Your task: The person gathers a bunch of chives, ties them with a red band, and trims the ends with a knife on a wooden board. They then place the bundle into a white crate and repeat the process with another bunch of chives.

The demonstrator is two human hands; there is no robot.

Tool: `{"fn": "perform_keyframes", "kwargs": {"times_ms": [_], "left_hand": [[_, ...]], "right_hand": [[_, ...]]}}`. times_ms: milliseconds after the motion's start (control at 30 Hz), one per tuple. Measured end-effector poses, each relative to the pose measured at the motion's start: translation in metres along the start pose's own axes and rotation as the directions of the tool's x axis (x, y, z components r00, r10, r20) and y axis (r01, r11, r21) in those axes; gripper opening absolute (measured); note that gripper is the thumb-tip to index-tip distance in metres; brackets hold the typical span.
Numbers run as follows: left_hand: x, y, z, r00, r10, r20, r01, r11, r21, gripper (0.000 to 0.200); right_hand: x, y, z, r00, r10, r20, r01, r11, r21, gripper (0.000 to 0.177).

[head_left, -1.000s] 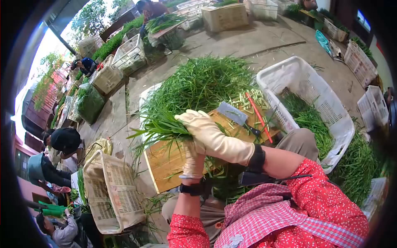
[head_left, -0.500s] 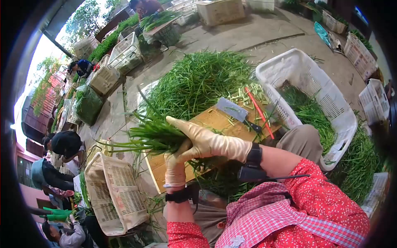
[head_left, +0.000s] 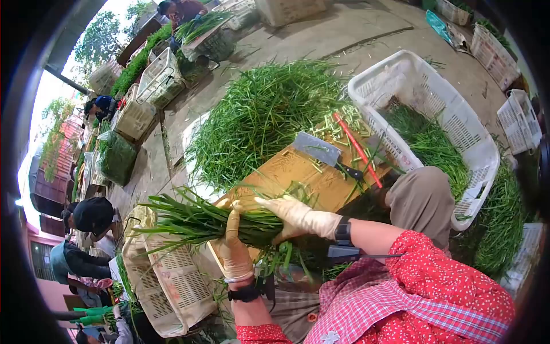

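A bundle of long green stalks (head_left: 189,222) lies across both gloved hands. My left hand (head_left: 235,246) wraps round its middle, fingertips showing on top. At the bundle's right end, my right hand (head_left: 301,218) closes round the stalks, thumb on the upper side. Beneath and beyond them is a wooden board (head_left: 281,178), tilted in view. On the board lie a cleaver (head_left: 317,149) with a black handle and a long red rod-like tool (head_left: 356,150). Pale cut stalk ends (head_left: 344,123) are scattered by the cleaver. Behind the board rises a large heap of greens (head_left: 269,109).
A white crate (head_left: 458,132) with greens stands at the right, beside my knee. Another crate (head_left: 177,281) is tipped at lower left. Loose greens (head_left: 498,218) lie at far right. Several people are at the left, one in a black cap (head_left: 93,215), near more crates.
My hands have moved apart along the bundle, which now lies flatter and more spread between them. The left fingers have come up over the stalks. The whole view has shifted slightly.
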State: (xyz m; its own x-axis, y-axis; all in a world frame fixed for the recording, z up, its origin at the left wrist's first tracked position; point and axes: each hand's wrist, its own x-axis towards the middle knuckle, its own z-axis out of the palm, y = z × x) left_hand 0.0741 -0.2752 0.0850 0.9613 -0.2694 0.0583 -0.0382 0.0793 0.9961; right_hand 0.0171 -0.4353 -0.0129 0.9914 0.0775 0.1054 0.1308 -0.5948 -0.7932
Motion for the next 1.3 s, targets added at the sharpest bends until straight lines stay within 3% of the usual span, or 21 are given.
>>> {"fn": "perform_keyframes", "kwargs": {"times_ms": [100,167,233,300,367,433,467,567,633,700,733,767,833,933,1033,1067,1100,1133,1200,1233,1300], "left_hand": [[-0.002,0.001,0.007,0.995,-0.076,-0.06,0.07,0.993,-0.098,0.017],[-0.005,0.002,0.011,0.985,-0.159,-0.072,0.143,0.972,-0.185,0.018],[-0.011,0.018,0.019,0.98,-0.152,-0.126,0.126,0.973,-0.194,0.02],[-0.016,0.046,0.034,0.979,-0.058,-0.197,0.008,0.969,-0.247,0.022],[-0.013,0.065,0.031,0.969,-0.174,-0.175,0.093,0.915,-0.393,0.021],[0.003,0.053,0.011,0.965,-0.089,-0.247,0.028,0.97,-0.24,0.016],[0.007,0.051,0.009,0.96,-0.046,-0.275,-0.021,0.971,-0.238,0.014],[0.006,0.061,0.018,0.925,-0.069,-0.373,-0.026,0.969,-0.244,0.014],[0.001,0.073,0.027,0.927,-0.099,-0.362,-0.011,0.957,-0.289,0.013],[-0.006,0.085,0.031,0.942,-0.122,-0.313,0.039,0.966,-0.257,0.012],[-0.012,0.097,0.037,0.936,-0.152,-0.317,0.067,0.962,-0.265,0.013],[-0.015,0.101,0.039,0.937,-0.127,-0.324,0.045,0.968,-0.248,0.013],[-0.023,0.098,0.035,0.935,-0.087,-0.343,0.013,0.977,-0.214,0.014],[-0.033,0.093,0.026,0.942,-0.11,-0.316,0.073,0.989,-0.126,0.014],[-0.036,0.092,0.026,0.948,-0.114,-0.298,0.092,0.992,-0.088,0.015],[-0.039,0.093,0.029,0.957,-0.115,-0.268,0.086,0.989,-0.117,0.015],[-0.042,0.094,0.03,0.965,-0.113,-0.238,0.08,0.986,-0.145,0.015],[-0.04,0.089,0.026,0.975,-0.09,-0.205,0.063,0.989,-0.137,0.015],[-0.045,0.099,0.027,0.982,-0.087,-0.17,0.063,0.987,-0.145,0.015],[-0.046,0.103,0.026,0.985,-0.083,-0.154,0.059,0.987,-0.151,0.015],[-0.048,0.109,0.019,0.995,-0.036,-0.095,0.024,0.992,-0.126,0.017]], "right_hand": [[-0.02,0.031,0.003,0.999,0.046,0.017,-0.042,0.978,-0.204,0.117],[-0.025,0.051,0.012,0.991,-0.093,-0.099,0.084,0.992,-0.099,0.112],[-0.034,0.067,0.009,0.988,0.143,0.057,-0.12,0.947,-0.297,0.106],[-0.05,0.056,-0.012,0.885,0.434,0.168,-0.369,0.874,-0.316,0.087],[-0.067,0.05,-0.022,0.911,0.389,0.138,-0.341,0.898,-0.279,0.085],[-0.067,0.039,-0.032,0.959,0.284,0.021,-0.259,0.9,-0.351,0.084],[-0.062,0.028,-0.037,0.992,0.098,-0.084,-0.122,0.931,-0.345,0.086],[-0.055,-0.034,-0.061,0.913,-0.336,-0.232,0.278,0.928,-0.25,0.083],[-0.056,-0.079,-0.058,0.819,-0.533,-0.215,0.434,0.819,-0.376,0.065],[-0.056,-0.065,-0.019,0.923,-0.381,-0.048,0.326,0.844,-0.425,0.053],[-0.06,-0.048,-0.007,0.98,-0.175,0.1,0.201,0.835,-0.513,0.047],[-0.077,-0.02,0.009,0.975,-0.205,-0.082,0.149,0.886,-0.438,0.045],[-0.096,-0.008,0.012,0.983,-0.171,-0.072,0.124,0.895,-0.429,0.044],[-0.095,-0.048,-0.018,0.921,0.236,0.311,-0.076,0.89,-0.45,0.047],[-0.092,-0.086,-0.05,0.998,-0.051,0.049,0.068,0.865,-0.497,0.054],[-0.09,-0.094,-0.056,0.939,-0.283,-0.193,0.165,0.867,-0.47,0.058],[-0.086,-0.098,-0.061,0.771,-0.476,-0.422,0.265,0.844,-0.467,0.062],[-0.079,-0.091,-0.058,0.729,-0.515,-0.452,0.217,0.799,-0.56,0.069],[-0.085,-0.056,-0.042,0.986,0.017,-0.163,-0.074,0.932,-0.355,0.067],[-0.089,-0.033,-0.033,0.96,0.276,0.039,-0.253,0.921,-0.295,0.067],[-0.103,0.03,0.006,0.991,0.128,-0.048,-0.124,0.989,0.082,0.063]]}}
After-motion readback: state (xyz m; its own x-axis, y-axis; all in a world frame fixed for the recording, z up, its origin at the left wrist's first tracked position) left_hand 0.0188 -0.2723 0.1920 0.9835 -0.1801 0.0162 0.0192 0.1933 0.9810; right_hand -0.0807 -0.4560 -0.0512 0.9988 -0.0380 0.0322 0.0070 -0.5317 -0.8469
